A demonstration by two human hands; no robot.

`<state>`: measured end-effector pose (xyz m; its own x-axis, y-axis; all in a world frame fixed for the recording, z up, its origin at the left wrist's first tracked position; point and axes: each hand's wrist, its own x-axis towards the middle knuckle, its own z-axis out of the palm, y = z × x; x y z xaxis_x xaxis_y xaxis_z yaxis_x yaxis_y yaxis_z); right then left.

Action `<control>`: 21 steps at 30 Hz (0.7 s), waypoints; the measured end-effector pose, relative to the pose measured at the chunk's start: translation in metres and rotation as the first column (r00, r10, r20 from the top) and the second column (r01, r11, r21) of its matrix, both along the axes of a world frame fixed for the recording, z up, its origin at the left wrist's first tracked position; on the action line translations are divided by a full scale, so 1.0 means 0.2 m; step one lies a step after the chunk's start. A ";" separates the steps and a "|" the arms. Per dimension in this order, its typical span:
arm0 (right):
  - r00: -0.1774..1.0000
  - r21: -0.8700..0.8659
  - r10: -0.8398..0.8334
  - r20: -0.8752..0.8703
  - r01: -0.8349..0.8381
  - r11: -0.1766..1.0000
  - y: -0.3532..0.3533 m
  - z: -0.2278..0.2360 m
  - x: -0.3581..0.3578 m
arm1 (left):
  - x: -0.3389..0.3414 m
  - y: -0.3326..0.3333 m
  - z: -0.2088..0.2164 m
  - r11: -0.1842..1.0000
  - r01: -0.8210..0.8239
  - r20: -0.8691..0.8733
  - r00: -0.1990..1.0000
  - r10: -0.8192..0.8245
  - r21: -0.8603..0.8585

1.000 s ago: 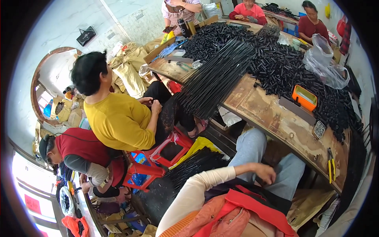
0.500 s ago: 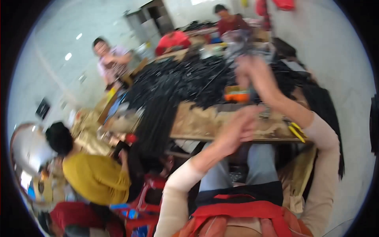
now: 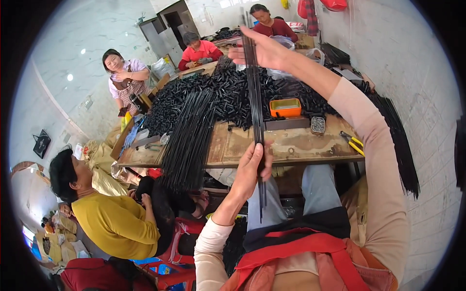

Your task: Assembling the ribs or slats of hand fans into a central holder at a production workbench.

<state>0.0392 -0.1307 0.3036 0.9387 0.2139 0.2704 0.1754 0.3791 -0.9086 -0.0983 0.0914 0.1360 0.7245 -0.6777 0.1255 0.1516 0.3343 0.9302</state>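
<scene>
A bundle of long, thin black rods (image 3: 256, 104) stands nearly upright in front of me, above the table's near edge. Its lower part is gripped in my left hand (image 3: 250, 167), thumb across the rods and fingers wrapped behind. Near the top, my right hand (image 3: 264, 51) lies against the bundle with its fingers stretched out flat, not closed on it. Behind the rods spreads a large heap of short black tube-like pieces (image 3: 233, 89).
On the wooden table (image 3: 286, 150) are an orange tub (image 3: 285, 107), a small box of metal bits (image 3: 318, 125) and yellow-handled pliers (image 3: 353, 143). More rods lie at left (image 3: 189, 140) and right (image 3: 395, 140). A person in yellow (image 3: 116, 218) sits at my left; others are around the table.
The rod bundle now stands in my left hand, where no bundle was plain before. My right hand has moved up and left to its top. The view has steadied from a blur.
</scene>
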 end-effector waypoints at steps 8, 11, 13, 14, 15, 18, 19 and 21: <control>0.978 -0.064 0.184 -0.099 -0.191 0.980 0.12 -0.19 -0.35 | 0.13 0.02 0.16 0.975 0.200 -0.144 0.966 -0.213 -0.101; 0.990 -0.064 0.115 -0.085 -0.120 0.991 0.05 -0.20 -0.39 | 0.10 -0.02 0.11 0.965 0.235 -0.194 0.947 -0.255 -0.119; 0.990 -0.048 0.103 -0.099 -0.109 0.993 0.02 -0.25 -0.47 | 0.01 -0.05 0.09 0.955 0.249 -0.218 0.935 -0.281 -0.163; 0.989 -0.039 0.107 -0.100 -0.111 0.993 0.02 -0.26 -0.51 | -0.01 -0.06 0.10 0.955 0.248 -0.222 0.934 -0.281 -0.164; 0.982 -0.083 0.144 -0.119 -0.155 0.984 0.02 -0.27 -0.55 | -0.02 -0.08 0.11 0.975 0.197 -0.166 0.963 -0.212 -0.101; 0.979 -0.158 0.140 -0.146 -0.163 0.974 0.02 -0.28 -0.63 | 0.05 -0.15 0.16 0.994 0.084 -0.055 0.995 -0.088 -0.065; 0.980 -0.192 0.134 -0.147 -0.161 0.968 -0.01 -0.29 -0.61 | 0.07 -0.18 0.17 0.992 0.091 -0.086 0.991 -0.098 -0.084; 0.990 -0.236 0.105 -0.092 -0.124 0.964 -0.06 -0.38 -0.65 | 0.03 -0.19 0.18 0.990 0.103 -0.119 0.986 -0.115 -0.098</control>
